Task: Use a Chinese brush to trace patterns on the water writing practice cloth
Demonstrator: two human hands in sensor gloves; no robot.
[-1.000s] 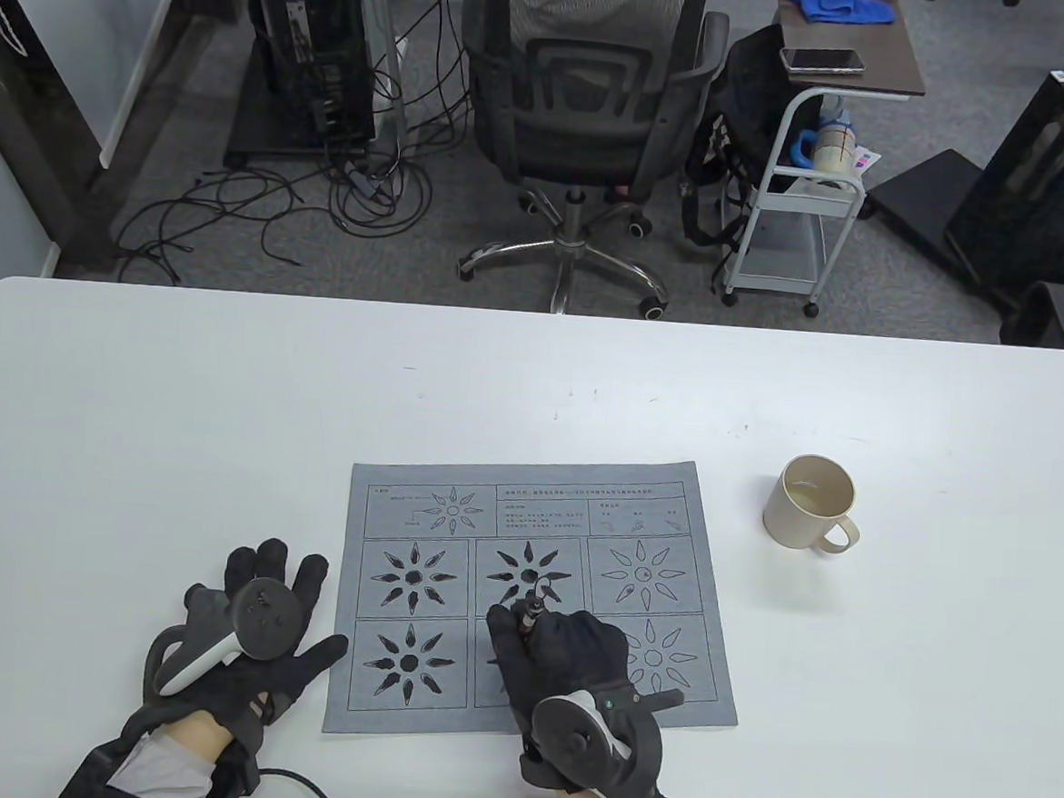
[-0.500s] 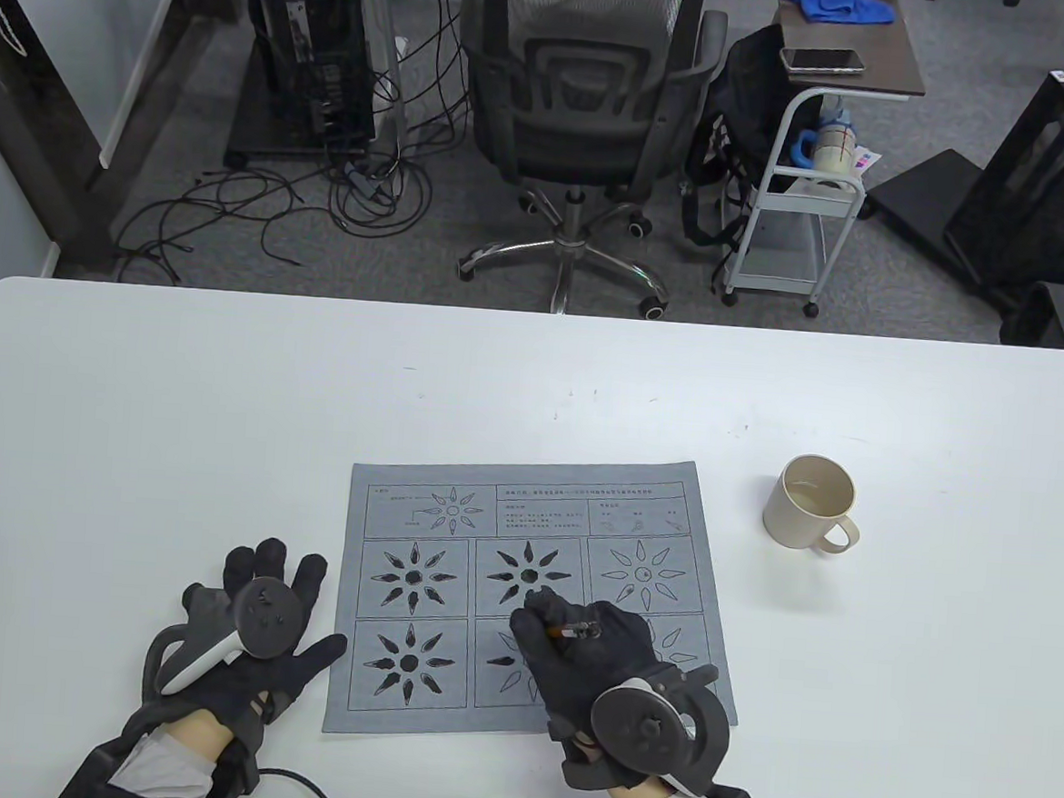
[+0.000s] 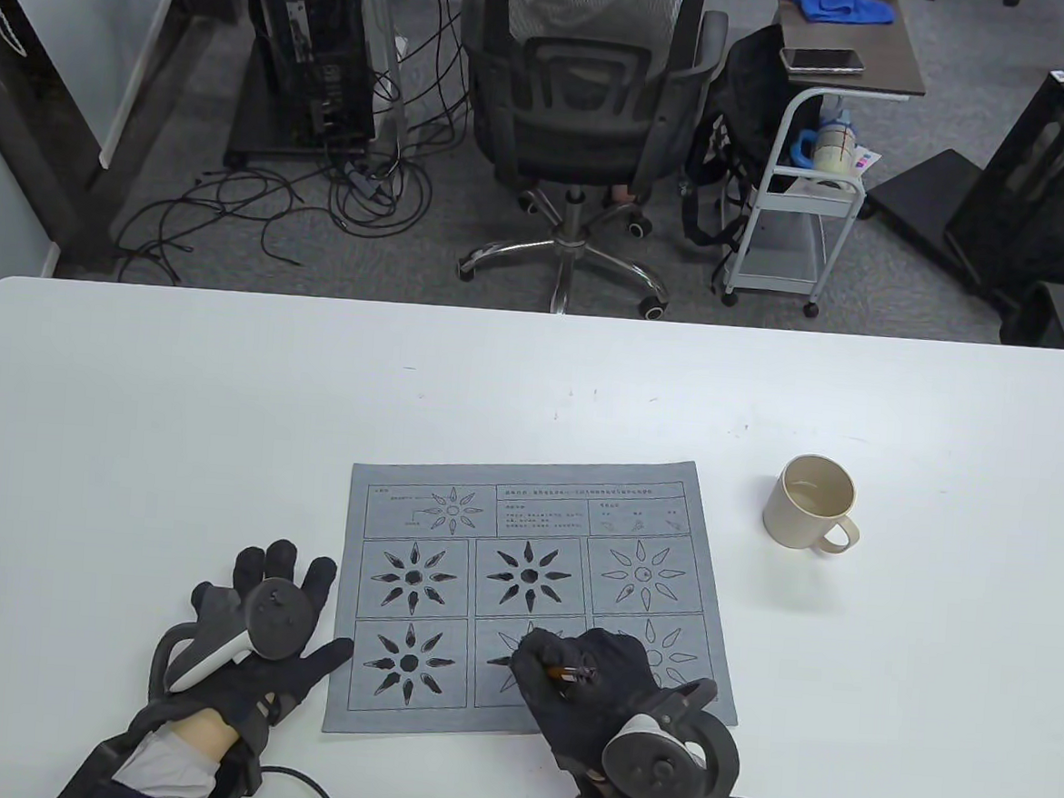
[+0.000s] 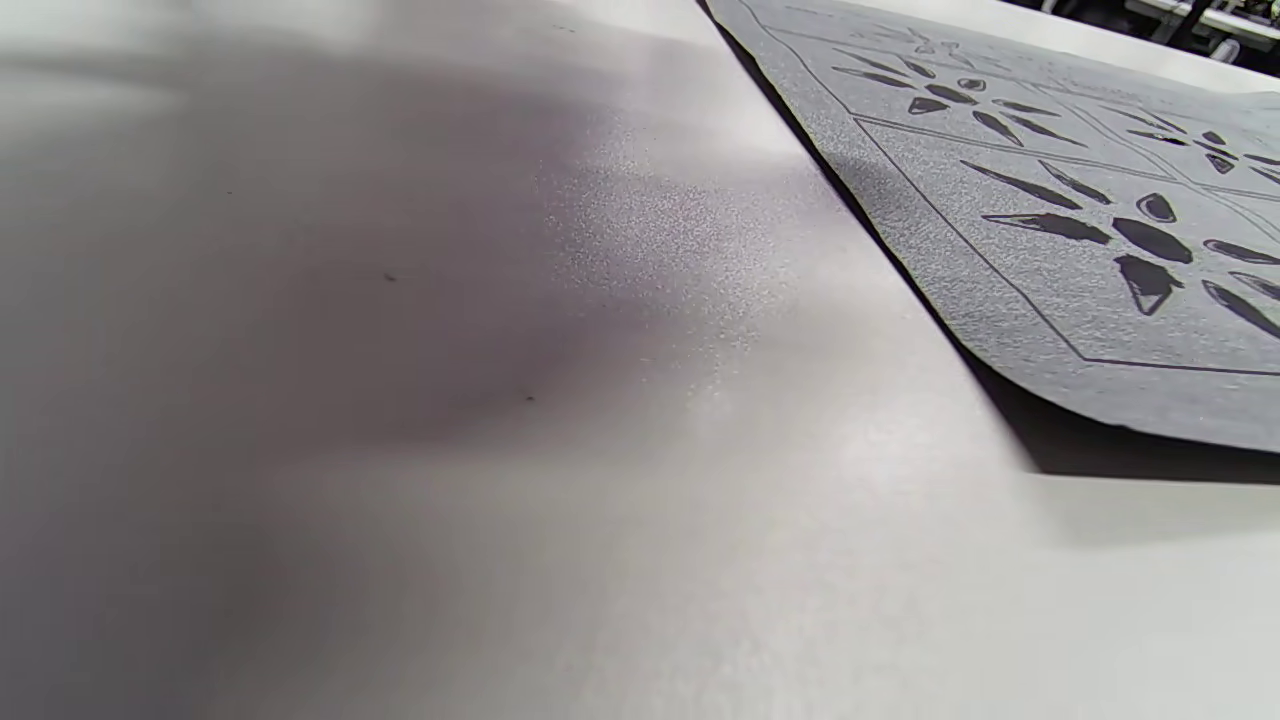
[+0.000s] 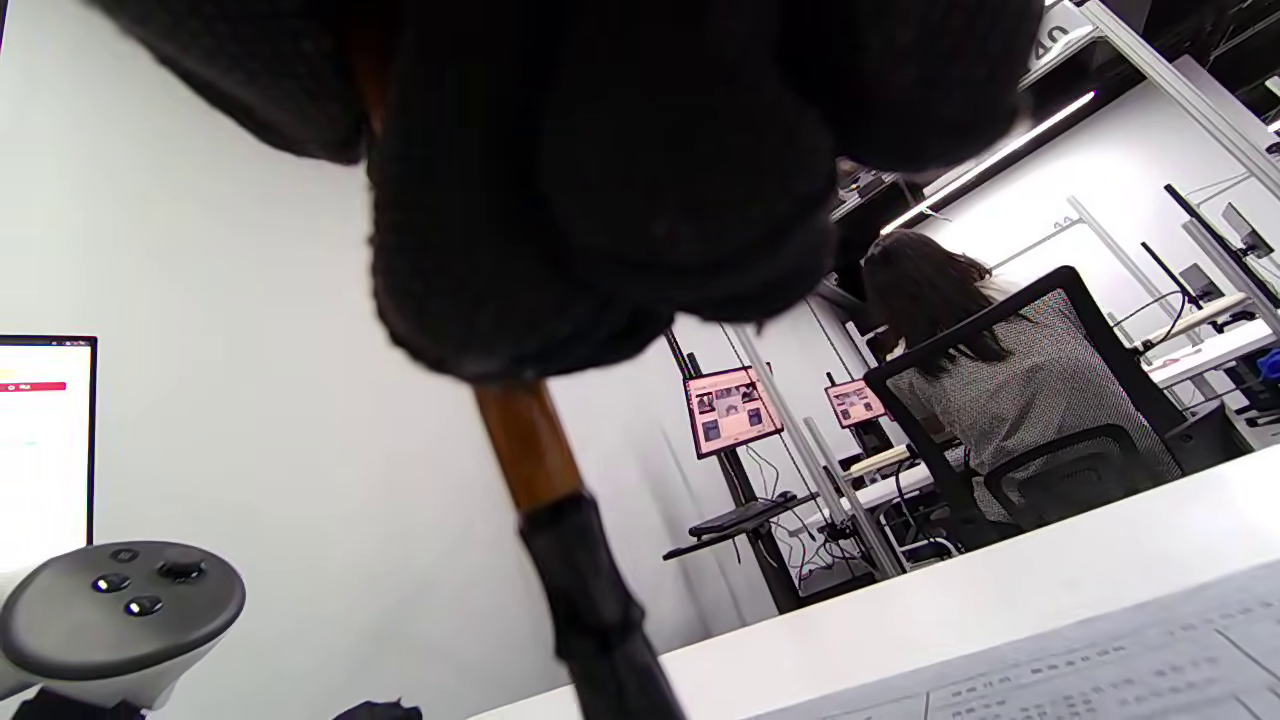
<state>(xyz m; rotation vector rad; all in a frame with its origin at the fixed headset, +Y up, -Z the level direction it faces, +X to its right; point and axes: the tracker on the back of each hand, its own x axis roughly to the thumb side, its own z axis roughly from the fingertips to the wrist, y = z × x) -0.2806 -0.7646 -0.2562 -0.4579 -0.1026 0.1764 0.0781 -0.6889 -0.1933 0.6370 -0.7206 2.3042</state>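
Gripping the brush in curled fingers, the right hand sits over the lower middle panel of the grey practice cloth, whose sunburst pattern is only partly filled where it shows beside the glove. In the right wrist view the brown handle with its dark lower section emerges below the clenched glove and slants down toward the cloth; the tip itself is out of sight. Just beyond the knuckles lies the filled upper middle sunburst, and to the hand's right the two right-column patterns are mere outlines. Across the cloth to the left, the left hand lies flat and released on the white table, fingers spread and straight, thumb reaching to the cloth's left edge beside the filled lower-left sunburst. Well beyond the right hand, off the cloth's far right corner, stands a beige mug, handle turned toward the person.
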